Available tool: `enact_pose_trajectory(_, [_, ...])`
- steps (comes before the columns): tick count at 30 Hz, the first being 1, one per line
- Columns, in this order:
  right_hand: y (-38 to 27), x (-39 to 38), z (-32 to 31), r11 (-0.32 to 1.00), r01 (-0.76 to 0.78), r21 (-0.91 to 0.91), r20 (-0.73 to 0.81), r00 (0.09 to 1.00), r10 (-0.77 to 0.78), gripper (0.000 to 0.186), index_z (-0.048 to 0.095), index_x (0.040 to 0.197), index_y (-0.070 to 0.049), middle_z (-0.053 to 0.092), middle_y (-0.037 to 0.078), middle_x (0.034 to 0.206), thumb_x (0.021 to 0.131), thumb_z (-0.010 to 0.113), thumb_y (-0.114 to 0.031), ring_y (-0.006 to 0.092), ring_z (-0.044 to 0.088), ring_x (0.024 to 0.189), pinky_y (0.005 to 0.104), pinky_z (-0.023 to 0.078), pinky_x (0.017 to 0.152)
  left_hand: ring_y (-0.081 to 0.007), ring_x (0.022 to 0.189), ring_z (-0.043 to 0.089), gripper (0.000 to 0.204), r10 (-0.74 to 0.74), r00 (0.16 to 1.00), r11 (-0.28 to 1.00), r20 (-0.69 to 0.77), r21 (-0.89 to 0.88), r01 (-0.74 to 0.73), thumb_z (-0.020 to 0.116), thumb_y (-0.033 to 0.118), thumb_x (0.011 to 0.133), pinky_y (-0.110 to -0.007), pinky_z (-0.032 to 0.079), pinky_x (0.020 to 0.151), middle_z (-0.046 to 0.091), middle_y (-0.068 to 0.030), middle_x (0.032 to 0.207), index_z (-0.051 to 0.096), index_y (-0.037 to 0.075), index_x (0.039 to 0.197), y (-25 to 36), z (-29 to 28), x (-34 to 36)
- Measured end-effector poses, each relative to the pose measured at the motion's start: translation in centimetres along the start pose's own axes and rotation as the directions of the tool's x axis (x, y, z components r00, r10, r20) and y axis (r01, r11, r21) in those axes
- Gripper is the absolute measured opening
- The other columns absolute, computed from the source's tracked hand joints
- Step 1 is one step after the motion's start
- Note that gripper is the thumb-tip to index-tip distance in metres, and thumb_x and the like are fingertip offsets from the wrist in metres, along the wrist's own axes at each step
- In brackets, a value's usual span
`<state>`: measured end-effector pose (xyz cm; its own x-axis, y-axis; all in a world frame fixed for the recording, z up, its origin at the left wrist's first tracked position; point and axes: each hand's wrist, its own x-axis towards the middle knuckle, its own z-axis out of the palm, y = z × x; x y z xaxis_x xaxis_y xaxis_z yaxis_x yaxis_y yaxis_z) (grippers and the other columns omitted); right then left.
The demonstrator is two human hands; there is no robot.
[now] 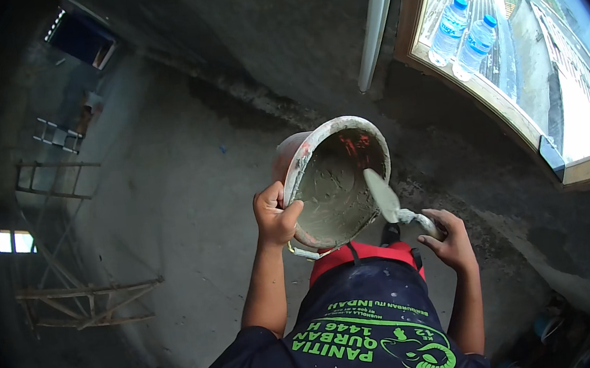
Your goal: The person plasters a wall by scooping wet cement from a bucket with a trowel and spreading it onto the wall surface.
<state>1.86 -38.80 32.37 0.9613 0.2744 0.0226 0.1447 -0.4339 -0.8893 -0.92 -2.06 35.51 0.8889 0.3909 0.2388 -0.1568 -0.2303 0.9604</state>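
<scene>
My left hand [277,214] grips the rim of a bucket [293,157], which is held up in front of my body and tilted so its mouth faces me. Wet grey mortar [327,184] coats the inside, with a reddish patch showing on the far wall. A wire handle hangs below the rim near my left wrist. Fingers closed round its handle, my right hand [448,240] holds a trowel [382,196]. The trowel's blade, smeared grey, overlaps the bucket's right rim; whether it touches the rim I cannot tell.
At the upper right is a window opening with a wooden frame [476,92]; two water bottles [475,48] stand on its sill. A pale pipe [377,24] runs along the wall. Scaffold frames [92,302] and a small ladder [57,135] are at the left, over a grey floor [190,216].
</scene>
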Motion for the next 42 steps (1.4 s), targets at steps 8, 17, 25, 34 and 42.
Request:
enact_pose_trajectory(8, [-10.1,5.3,4.1,0.883,0.290,-0.370,0.406,0.905,-0.127,0.033,0.072,0.116,-0.014,0.074,0.017,0.091,0.085,0.072,-0.025,0.0372,0.071,0.084,0.0464,0.057,0.077,-0.0054,0.054,0.027,0.039,0.225,0.964,0.971,0.144,0.048,-0.234,0.066,-0.001,0.063,-0.028,0.021,0.051,0.033,0.0059,0.056,0.029,0.012,0.061,4.5,-3.3,1.6])
enact_pose_trajectory(17, [-12.3,9.2,6.4,0.858,0.411,-0.309,0.601,0.783,-0.159,0.025,0.075,0.112,-0.013,0.073,0.019,0.094,0.088,0.070,-0.020,0.0366,0.070,0.089,0.0458,0.056,0.081,-0.0061,0.052,0.028,0.040,0.276,0.940,0.953,0.203,0.066,-0.294,0.068,0.002,0.061,-0.028,0.021,0.050,0.034,0.0053,0.054,0.029,0.012,0.061,5.5,-4.9,3.6])
enact_pose_trajectory(25, [-10.7,9.3,5.9,0.995,0.085,0.058,0.716,0.690,-0.101,0.029,0.074,0.115,-0.001,0.072,0.011,0.081,0.094,0.069,-0.020,0.0182,0.067,0.066,0.0338,0.053,0.062,-0.0027,0.059,0.031,0.036,0.111,0.966,0.990,0.233,-0.114,-0.086,0.066,-0.002,0.067,-0.026,0.023,0.054,0.039,0.0089,0.062,0.034,0.014,0.063,3.1,-4.9,5.8])
enact_pose_trajectory(34, [-2.2,2.4,7.7,0.672,-0.468,0.574,0.657,0.753,-0.036,0.038,0.067,0.118,0.003,0.067,0.003,0.082,0.085,0.078,-0.012,0.0104,0.061,0.060,0.0250,0.050,0.053,-0.0030,0.065,0.039,0.031,-0.056,0.988,0.987,0.145,-0.143,0.077,0.076,0.005,0.078,-0.023,0.030,0.058,0.049,0.0071,0.069,0.048,0.012,0.068,0.3,-4.9,7.9])
enact_pose_trajectory(42, [3.7,-0.9,9.7,0.964,-0.266,0.007,0.273,0.928,0.254,0.046,0.064,0.126,-0.005,0.073,0.015,0.093,0.090,0.075,-0.031,0.0288,0.072,0.086,0.0407,0.056,0.079,-0.0099,0.056,0.035,0.040,-0.129,0.990,0.956,0.057,0.273,0.109,0.074,0.006,0.079,-0.032,0.030,0.051,0.039,0.0000,0.057,0.037,0.007,0.064,-9.0,-2.4,3.7])
